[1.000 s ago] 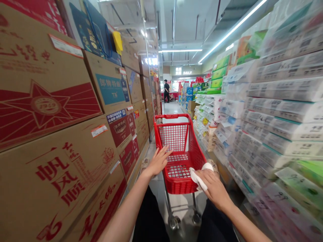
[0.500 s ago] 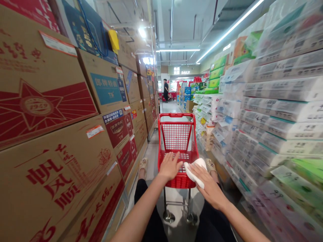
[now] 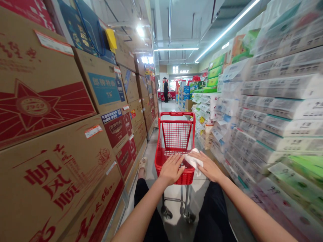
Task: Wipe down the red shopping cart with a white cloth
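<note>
A small red shopping cart (image 3: 176, 135) stands between my legs, its grid back panel on the far side and metal legs with casters below. My left hand (image 3: 172, 169) lies flat, fingers stretched, over the near part of the basket; whether it touches the rim I cannot tell. At the basket's right rim, my right hand (image 3: 207, 166) has a white cloth (image 3: 193, 160) under its fingers. The cloth is bunched, with part hanging below the hand. Both hands' fingertips point toward the basket's middle.
Stacked cardboard cartons (image 3: 50, 168) form a wall on my left. On the right rise piles of packaged tissue (image 3: 275, 111), blurred at the edge. A person in dark clothes (image 3: 166, 89) stands far down the aisle. My left shoe (image 3: 142, 164) is beside the cart.
My right hand and the cloth have moved up and slightly inward along the rim. The cart's near end has swung a little left. My right shoe has gone out of sight.
</note>
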The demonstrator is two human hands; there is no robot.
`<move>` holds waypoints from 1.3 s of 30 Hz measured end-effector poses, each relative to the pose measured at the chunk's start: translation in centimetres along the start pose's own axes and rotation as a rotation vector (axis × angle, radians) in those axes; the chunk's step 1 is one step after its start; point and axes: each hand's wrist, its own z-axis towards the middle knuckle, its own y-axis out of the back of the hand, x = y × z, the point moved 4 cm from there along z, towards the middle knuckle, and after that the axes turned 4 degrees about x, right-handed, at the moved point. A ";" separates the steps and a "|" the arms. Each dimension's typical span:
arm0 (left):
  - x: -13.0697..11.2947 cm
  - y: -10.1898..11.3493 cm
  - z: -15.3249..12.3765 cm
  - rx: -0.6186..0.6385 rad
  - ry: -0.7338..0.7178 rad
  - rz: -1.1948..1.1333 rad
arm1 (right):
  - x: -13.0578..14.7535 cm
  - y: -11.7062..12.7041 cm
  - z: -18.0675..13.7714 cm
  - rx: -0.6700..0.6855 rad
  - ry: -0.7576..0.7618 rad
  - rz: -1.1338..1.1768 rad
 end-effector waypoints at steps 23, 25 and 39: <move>-1.4 -0.7 1.2 0.045 -0.064 -0.032 | 1.1 0.5 -1.7 -0.022 -0.118 -0.054; -1.3 -0.7 1.4 0.049 -0.053 -0.036 | 2.5 -0.2 -2.3 -0.050 -0.115 -0.055; 3.5 1.9 0.2 0.151 -0.160 0.023 | 2.3 -0.3 -4.5 -0.085 -0.210 -0.222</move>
